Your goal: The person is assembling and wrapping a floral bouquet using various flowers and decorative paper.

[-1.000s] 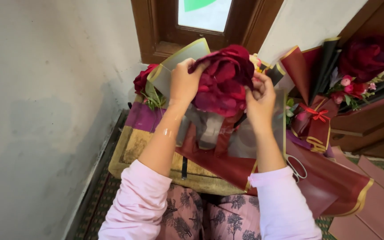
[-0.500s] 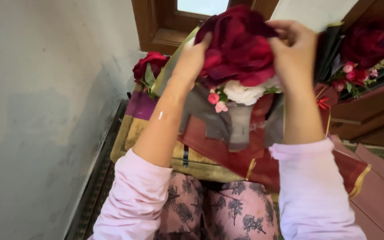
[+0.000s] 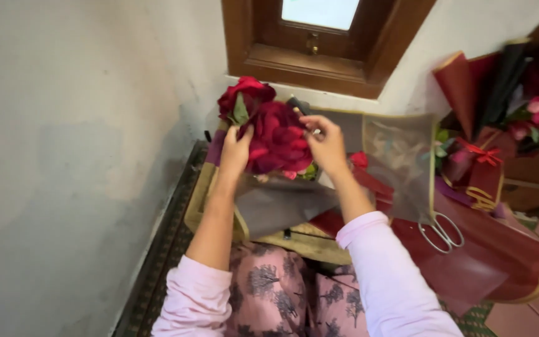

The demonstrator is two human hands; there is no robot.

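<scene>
My left hand (image 3: 237, 150) and my right hand (image 3: 327, 145) grip a large dark red fabric rose (image 3: 277, 138) from either side, holding it over grey wrapping paper (image 3: 282, 206) on a low wooden table (image 3: 196, 206). Small pink and white flowers peek out under the rose. A second, brighter red rose (image 3: 244, 95) sits just behind it near the wall.
Scissors (image 3: 442, 231) lie on dark red gold-edged wrapping sheets (image 3: 500, 262) at the right. A finished red bouquet with a ribbon (image 3: 478, 162) stands at the far right. A wooden window frame (image 3: 319, 56) is ahead, a grey wall at the left.
The rose bundle, lifted high toward the camera half a second ago, has come back down onto the grey paper on the table. Both hands stayed on it.
</scene>
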